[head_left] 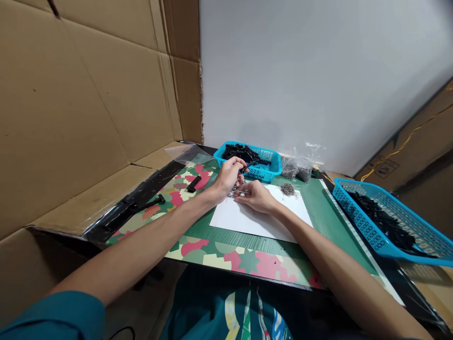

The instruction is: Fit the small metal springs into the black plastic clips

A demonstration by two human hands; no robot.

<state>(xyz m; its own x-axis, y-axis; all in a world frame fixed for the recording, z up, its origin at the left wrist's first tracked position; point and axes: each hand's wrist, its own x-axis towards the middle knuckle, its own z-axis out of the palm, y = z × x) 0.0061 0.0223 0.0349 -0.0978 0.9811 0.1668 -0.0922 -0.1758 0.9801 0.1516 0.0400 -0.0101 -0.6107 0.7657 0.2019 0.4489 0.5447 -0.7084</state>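
The paper sheet is smooth, matt white. The baskets look like semi-glossy blue plastic, while the parts heaped in them look like black plastic with small highlights. The clear bags are shiny, crinkled plastic film. The small pieces in a pile have a metallic glint. The side panel is matt brown cardboard, creased, rough along its torn edge. The sleeve is teal cloth.

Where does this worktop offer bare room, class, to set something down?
Free: near-left on the white sheet; the green surface between it and the right basket. Crowded: around the left hand, right hand, metal pile and far basket.
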